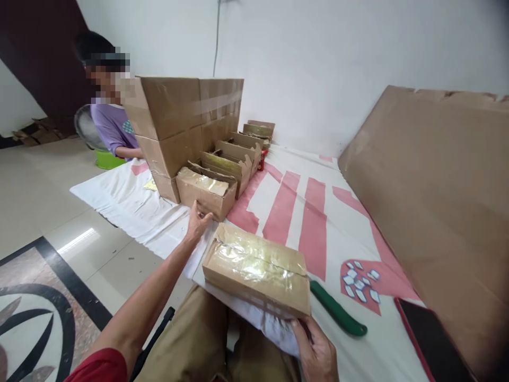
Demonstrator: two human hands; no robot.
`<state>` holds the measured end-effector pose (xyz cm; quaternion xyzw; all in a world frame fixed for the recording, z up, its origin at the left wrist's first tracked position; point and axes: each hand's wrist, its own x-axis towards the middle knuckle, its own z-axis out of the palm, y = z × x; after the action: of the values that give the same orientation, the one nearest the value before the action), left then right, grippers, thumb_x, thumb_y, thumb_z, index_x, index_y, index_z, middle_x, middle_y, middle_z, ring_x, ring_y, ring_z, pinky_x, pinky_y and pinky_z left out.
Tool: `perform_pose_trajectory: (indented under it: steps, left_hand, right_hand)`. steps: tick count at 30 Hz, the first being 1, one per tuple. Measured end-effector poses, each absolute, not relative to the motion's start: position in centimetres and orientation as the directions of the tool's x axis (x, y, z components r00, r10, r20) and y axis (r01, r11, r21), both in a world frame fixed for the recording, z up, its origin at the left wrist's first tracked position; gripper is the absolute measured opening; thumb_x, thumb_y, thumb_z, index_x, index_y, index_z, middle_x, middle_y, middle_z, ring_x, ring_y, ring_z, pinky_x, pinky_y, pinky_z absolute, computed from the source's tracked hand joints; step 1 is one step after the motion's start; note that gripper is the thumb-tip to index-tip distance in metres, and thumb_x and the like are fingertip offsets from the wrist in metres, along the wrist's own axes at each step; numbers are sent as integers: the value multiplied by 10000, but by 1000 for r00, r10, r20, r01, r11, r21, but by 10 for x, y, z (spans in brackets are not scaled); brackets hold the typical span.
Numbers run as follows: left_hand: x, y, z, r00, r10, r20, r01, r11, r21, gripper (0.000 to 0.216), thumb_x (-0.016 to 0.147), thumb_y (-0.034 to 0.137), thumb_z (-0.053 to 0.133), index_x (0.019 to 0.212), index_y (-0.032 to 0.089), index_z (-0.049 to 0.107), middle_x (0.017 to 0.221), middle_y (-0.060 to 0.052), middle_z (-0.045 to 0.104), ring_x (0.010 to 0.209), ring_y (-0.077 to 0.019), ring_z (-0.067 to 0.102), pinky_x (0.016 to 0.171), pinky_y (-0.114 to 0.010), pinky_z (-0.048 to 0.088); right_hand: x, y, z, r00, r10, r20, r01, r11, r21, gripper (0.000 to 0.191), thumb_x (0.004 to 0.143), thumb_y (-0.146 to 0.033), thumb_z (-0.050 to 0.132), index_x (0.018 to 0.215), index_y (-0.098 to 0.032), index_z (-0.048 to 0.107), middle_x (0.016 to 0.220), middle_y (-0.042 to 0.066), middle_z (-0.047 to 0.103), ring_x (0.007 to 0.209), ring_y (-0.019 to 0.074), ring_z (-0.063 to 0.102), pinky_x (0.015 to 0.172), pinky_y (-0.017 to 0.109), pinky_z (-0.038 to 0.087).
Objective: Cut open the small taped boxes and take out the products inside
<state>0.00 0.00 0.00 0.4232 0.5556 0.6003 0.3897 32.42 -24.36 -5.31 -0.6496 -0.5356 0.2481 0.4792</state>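
Note:
A taped cardboard box (256, 262) lies at the table edge in front of my lap, its top covered with shiny clear tape. My right hand (316, 347) is closed on its near right corner, thumb on the side and fingers partly hidden. My left hand (196, 225) reaches forward to a smaller cardboard box (207, 201) at the near end of a row. Its thumb and a finger press against that box's lower front; the other fingers are hidden. Beside the taped box lies a curved green handle (338, 310); its far end is hidden by the box.
Several open cardboard boxes (226, 167) line up behind, beside a tall stack of cartons (175, 114). Several small white pieces (360, 281) and a phone (433, 339) lie at right. A large cardboard sheet (433, 191) leans there. Another person (113, 124) sits beyond the stack.

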Motion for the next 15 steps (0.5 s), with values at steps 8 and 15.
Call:
perform_pose_trajectory:
  steps: [8, 15]
  left_hand:
    - [-10, -112, 33, -186, 981, -61, -47, 53, 997, 695, 748, 614, 796, 1249, 143, 696, 1303, -154, 716, 1248, -332, 642, 1129, -479, 462]
    - [8, -143, 57, -182, 975, 124, 15, -124, 992, 592, 821, 519, 768, 1303, 182, 701, 1318, -107, 717, 1268, -331, 627, 1125, -452, 473]
  right_hand:
    - [320, -249, -11, 273, 957, 101, 343, 1, -939, 372, 894, -506, 626, 987, -193, 805, 846, 85, 810, 800, 246, 763, 750, 311, 625]
    - [375, -240, -9, 217, 893, 395, 837, 38, -545, 332, 939, -358, 532, 1148, -209, 742, 1181, 124, 773, 1094, 286, 708, 934, 437, 563]
